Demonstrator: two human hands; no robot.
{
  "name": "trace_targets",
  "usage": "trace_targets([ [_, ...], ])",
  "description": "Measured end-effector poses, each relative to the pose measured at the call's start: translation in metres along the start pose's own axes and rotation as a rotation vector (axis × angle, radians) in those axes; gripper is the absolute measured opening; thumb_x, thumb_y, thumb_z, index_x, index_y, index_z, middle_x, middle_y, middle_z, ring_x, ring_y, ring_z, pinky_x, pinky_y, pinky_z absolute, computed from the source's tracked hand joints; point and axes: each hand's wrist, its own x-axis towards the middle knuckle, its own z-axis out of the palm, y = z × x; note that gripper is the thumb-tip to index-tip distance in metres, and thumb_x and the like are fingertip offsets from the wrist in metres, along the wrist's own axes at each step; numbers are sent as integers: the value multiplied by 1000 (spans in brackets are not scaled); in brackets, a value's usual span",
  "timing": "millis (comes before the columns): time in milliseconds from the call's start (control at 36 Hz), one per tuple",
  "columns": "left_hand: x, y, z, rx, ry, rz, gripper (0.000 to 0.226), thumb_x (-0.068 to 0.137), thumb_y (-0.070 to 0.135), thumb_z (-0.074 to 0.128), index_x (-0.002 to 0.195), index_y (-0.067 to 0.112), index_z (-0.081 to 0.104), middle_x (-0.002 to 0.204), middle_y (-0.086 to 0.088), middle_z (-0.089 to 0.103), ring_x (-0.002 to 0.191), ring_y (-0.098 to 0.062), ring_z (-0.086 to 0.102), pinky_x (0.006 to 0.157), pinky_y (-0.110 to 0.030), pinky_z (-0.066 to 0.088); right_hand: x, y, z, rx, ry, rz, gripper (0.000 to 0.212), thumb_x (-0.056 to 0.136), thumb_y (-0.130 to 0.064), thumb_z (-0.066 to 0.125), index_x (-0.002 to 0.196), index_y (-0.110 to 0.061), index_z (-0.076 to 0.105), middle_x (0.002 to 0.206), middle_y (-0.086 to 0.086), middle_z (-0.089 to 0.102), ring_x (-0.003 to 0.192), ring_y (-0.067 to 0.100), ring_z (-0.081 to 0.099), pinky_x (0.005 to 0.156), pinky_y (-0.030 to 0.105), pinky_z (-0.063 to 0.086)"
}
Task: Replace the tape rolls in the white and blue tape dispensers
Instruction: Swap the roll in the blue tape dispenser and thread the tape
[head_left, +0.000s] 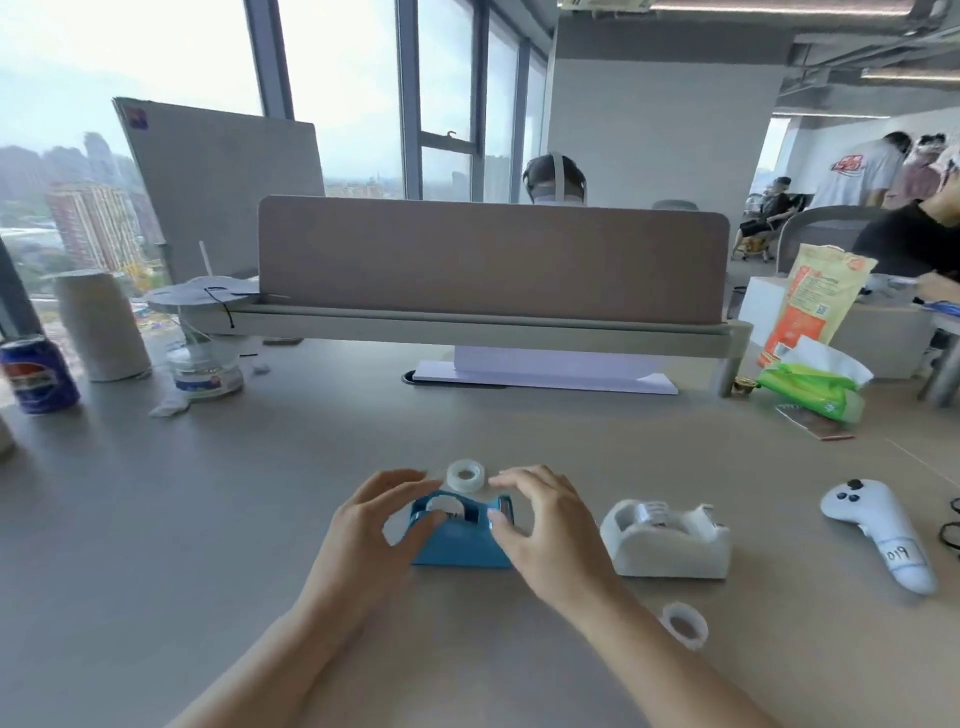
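1. The blue tape dispenser (460, 535) stands on the worktop (260, 519) near the middle, close to the near edge of view, its round roll cradle showing open at the top.
2. The left hand (371, 525) curls around the dispenser's left end, thumb and fingers (400, 480) half spread and touching its sides; whether it truly grips is hard to tell.
3. The right hand (545, 525) cups the right end, thumb pressed near the cutter, the other fingers arched above, holding nothing else.
4. A clear tape roll (466, 475) lies flat just beyond the dispenser, between the two sets of fingertips, apart from the cradle.
5. The white tape dispenser (667, 538) sits just right of the right hand, a roll seated in it.
6. A second roll (684, 623) rests near it, closer to the viewer, beside the right forearm.
7. Farther right lies a white handheld controller (878, 530), well apart from both dispensers.
8. Left of the hands the worktop is bare for a wide stretch; a blue soda can (39, 374), a paper cup (101, 325) and a clear lidded container (208, 371) stand far off at the left.
9. At the far side a padded divider (488, 260) runs along the worktop's edge, with open surface between it and the hands.
10. A green tissue pack (813, 387) and an orange bag (810, 301) stand at the far right.
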Motion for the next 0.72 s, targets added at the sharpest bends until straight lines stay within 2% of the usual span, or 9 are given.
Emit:
trace_targets([
  [56,-1,-6,0,-8,21,-10,29,79,31,79,107,36,75,114,19,68,104,6,63,91,-14,48,-4,-2,11,-43,13,-15,33,80,-41,63,113,-33,65,114,-22,63,106,2,54,91,18,47],
  [111,-1,-7,-1,-45,31,-27,26,77,31,80,103,34,77,108,20,70,100,4,65,86,-16,52,-8,-2,20,-61,13,-21,41,76,-47,64,116,-36,64,117,-24,62,106,1,54,91,18,47],
  [222,1,-8,0,-123,51,-52,18,73,25,84,90,29,79,94,19,75,91,-1,70,81,-16,56,-10,2,26,-69,17,-27,41,76,-42,70,116,-39,64,122,-27,61,108,1,55,89,17,46],
  [389,2,-12,2,-221,77,-116,17,68,18,87,81,26,80,96,21,75,86,-1,73,82,-14,56,-11,4,31,-70,-12,-10,30,80,-37,68,111,-40,69,130,-28,56,112,4,52,87,23,49],
  [556,0,-10,5,-287,97,-171,15,68,14,87,82,19,82,91,14,77,86,1,73,85,-12,55,-10,11,36,43,-35,-15,32,78,-24,70,108,-35,72,128,-29,54,113,2,47,92,9,36],
  [722,-1,-9,6,-308,103,-208,15,68,15,87,81,22,83,95,21,76,86,2,73,83,-8,53,-9,15,37,133,-51,-18,30,79,-22,72,107,-34,72,127,-27,54,114,3,45,100,21,38],
])
